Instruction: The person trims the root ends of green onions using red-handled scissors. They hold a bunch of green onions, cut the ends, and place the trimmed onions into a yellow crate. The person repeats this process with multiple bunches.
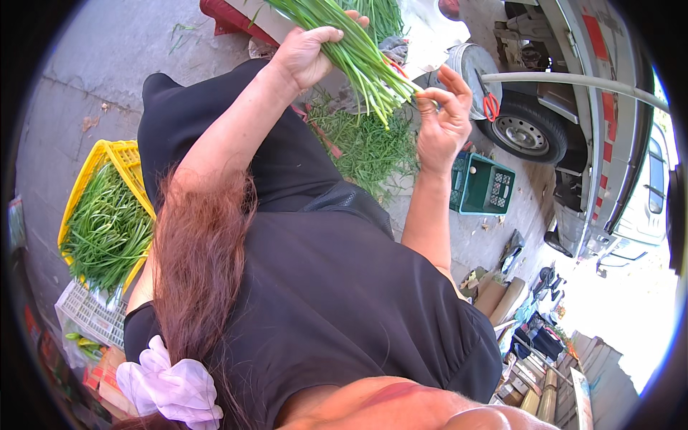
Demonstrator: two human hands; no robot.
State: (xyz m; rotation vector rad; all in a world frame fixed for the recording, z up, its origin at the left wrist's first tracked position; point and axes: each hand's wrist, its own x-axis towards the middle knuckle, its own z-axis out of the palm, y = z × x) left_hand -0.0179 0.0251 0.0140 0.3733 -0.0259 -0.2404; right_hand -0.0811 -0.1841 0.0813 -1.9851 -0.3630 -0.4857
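My left hand is wrapped round a bunch of garlic chives, whose pale stem ends slant down to the right. At those ends, the thumb and forefinger of my right hand pinch the tip of a stem, with the other fingers raised. More chives lie just beyond the bunch. Below the stem ends, loose green trimmings are scattered over the ground. Red-handled scissors lie on a round, pale bucket to the right of my right hand.
A yellow crate full of chives stands to my left, with a white basket near it. On the right are a dark green crate and a parked vehicle's wheel. A pale pole crosses above the bucket.
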